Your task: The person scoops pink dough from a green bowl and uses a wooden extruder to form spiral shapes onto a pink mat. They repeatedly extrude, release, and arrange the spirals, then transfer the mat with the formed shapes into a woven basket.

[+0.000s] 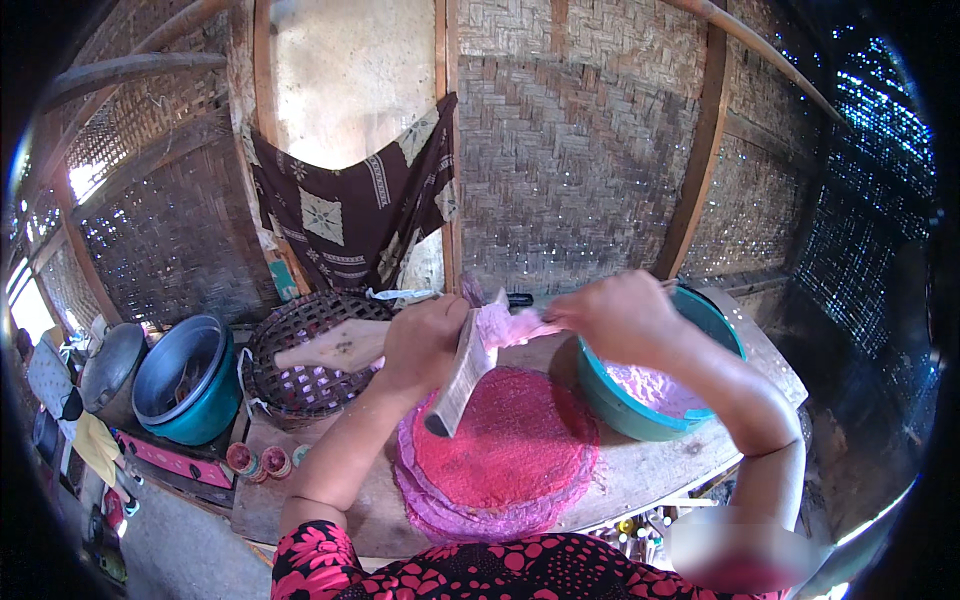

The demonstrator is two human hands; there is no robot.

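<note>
My left hand (pixel 425 345) grips a flat wooden paddle (pixel 462 375), held tilted above a stack of round pink and red wafers (pixel 505 455) on the wooden table (pixel 650 475). My right hand (pixel 615 315) pinches a thin pink sheet (pixel 510 325) that drapes over the paddle's upper end. Just under my right wrist stands a teal bowl (pixel 630 405) with pink batter inside.
A woven bamboo basket (pixel 305 375) holds a wooden board (pixel 335 347) at the left. Further left sit a blue basin (pixel 190 385) and a dark pot (pixel 110 365). A patterned dark cloth (pixel 350 215) hangs on the woven bamboo wall. Small cups (pixel 258 462) stand by the table's left edge.
</note>
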